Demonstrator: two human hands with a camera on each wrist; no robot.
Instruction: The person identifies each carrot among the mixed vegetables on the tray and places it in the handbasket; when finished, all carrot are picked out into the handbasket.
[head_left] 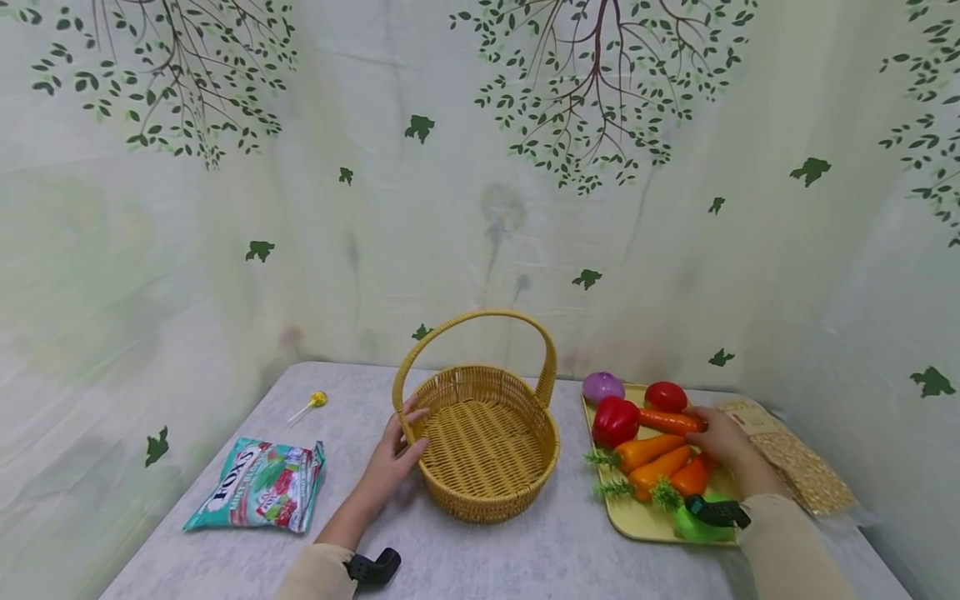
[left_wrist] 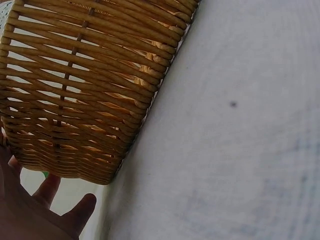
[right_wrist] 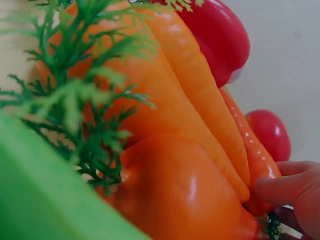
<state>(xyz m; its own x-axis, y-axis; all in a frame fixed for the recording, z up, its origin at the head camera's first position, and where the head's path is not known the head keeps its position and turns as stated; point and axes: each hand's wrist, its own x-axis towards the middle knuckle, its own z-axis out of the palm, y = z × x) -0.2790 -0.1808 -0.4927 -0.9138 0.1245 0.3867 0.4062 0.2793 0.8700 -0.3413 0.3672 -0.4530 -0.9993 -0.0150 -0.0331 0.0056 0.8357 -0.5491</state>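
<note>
A round wicker basket (head_left: 480,512) with a tall arched handle stands mid-table. My left hand (head_left: 401,442) is at its left side, fingers spread and fairly straight, touching the rim beside the handle's base. The left wrist view shows the basket's woven wall (left_wrist: 75,90). At the right, my right hand (head_left: 720,433) pinches the end of a slim, shiny orange-red carrot (head_left: 667,421) between thumb and fingers. That carrot (right_wrist: 252,150) lies beside larger orange carrots (right_wrist: 175,90) on a yellow tray (head_left: 630,521). A red bell pepper (head_left: 617,422) touches its other end.
A purple onion (head_left: 602,387), a tomato (head_left: 666,397), an orange pepper (head_left: 692,477) and a green item (head_left: 701,527) are also at the tray. Right of it lies a bag of grains (head_left: 798,458). A turquoise candy bag (head_left: 262,485) and a yellow lollipop (head_left: 317,399) lie left.
</note>
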